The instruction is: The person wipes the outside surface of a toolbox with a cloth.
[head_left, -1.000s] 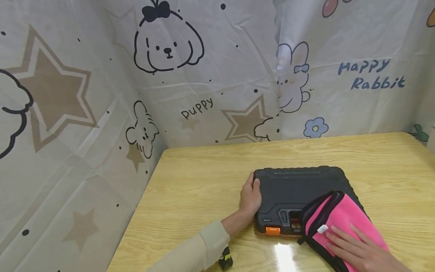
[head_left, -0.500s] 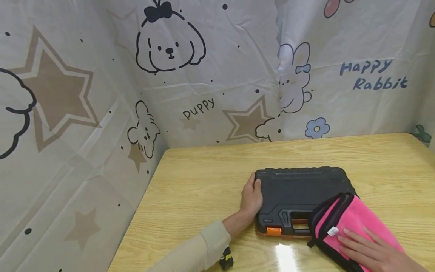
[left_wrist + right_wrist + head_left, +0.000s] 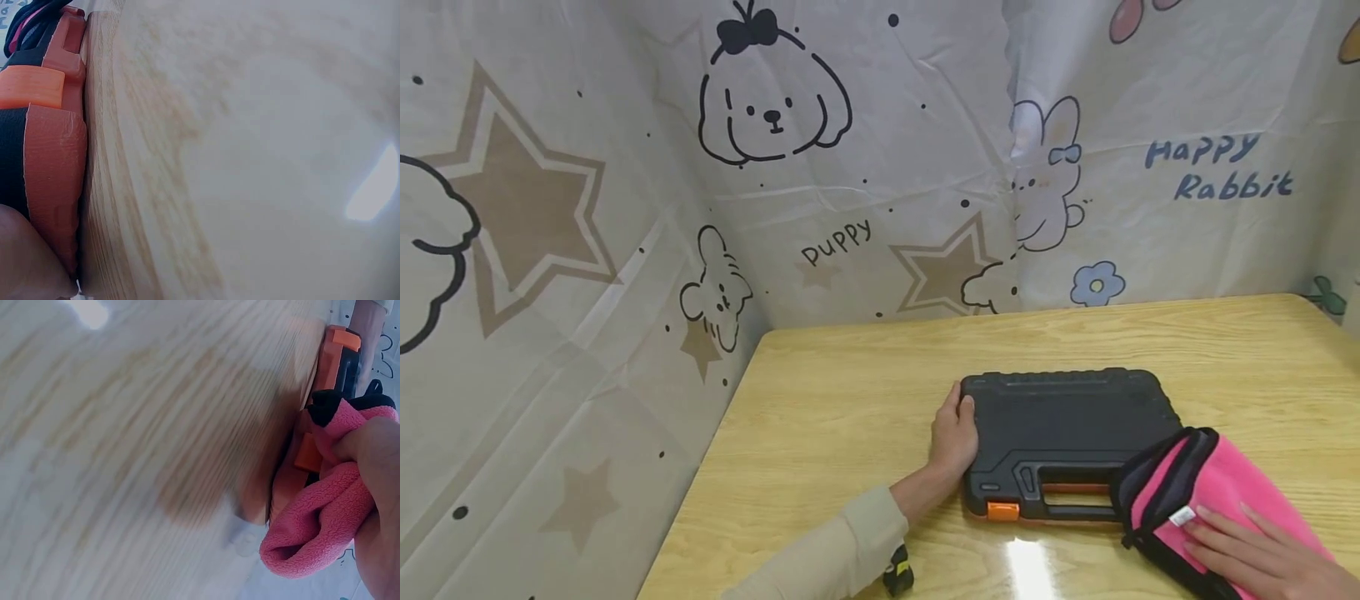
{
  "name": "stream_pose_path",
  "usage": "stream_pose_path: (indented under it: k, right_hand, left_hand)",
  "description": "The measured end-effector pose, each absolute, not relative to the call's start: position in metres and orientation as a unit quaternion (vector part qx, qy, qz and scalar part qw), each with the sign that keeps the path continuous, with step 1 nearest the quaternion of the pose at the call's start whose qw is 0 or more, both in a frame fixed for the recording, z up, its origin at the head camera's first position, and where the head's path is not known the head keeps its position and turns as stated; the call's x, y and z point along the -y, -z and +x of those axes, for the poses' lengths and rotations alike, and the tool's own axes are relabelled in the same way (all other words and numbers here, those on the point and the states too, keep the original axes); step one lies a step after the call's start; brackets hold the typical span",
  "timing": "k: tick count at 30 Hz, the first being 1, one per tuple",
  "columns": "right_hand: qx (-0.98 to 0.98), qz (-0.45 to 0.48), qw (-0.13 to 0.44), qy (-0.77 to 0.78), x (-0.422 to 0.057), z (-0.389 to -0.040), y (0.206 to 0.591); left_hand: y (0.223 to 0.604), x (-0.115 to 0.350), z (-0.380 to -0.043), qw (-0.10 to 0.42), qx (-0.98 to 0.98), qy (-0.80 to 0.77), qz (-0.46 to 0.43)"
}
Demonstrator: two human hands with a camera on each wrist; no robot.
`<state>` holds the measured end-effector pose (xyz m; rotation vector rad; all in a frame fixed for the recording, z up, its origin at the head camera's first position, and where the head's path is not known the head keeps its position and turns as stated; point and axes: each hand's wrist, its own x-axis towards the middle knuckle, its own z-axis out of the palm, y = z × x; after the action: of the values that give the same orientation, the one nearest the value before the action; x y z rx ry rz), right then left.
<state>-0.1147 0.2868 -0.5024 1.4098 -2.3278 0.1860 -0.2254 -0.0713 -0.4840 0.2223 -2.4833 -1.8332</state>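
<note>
A flat black tool case with an orange latch lies on the table in the head view. My left hand grips its left side; in the left wrist view part of that hand lies against the reddish-orange lower shell. A pink fleecy cloth with black trim and a white tag covers the case's front right corner. My right hand holds the cloth, fingers laid along its top, thumb hidden there. In the right wrist view the thumb presses into the folded pink cloth.
The wood-grain table carries the case, with a printed fabric curtain standing behind and along the left. A small black and yellow object shows beside my left sleeve.
My right hand and the pink cloth have slid to the right across the case, uncovering more of its top and its handle opening. The left hand and the case stay in place.
</note>
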Motion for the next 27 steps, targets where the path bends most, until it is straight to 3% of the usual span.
stream_pose_path:
  k: [15,21,27]
  right_hand:
    - [0.845,0.491,0.183,-0.104,-0.326,-0.118,0.497]
    - [0.85,0.466,0.2,-0.14,-0.337,-0.12,0.495]
    - [0.809,0.52,0.237,-0.14,-0.349,-0.143,0.494]
  left_hand:
    - [0.485,0.07,-0.224,0.031,0.796,0.6,0.071]
    - [0.485,0.07,-0.223,0.028,0.794,0.603,0.066]
    - [0.484,0.071,-0.224,0.026,0.796,0.601,0.066]
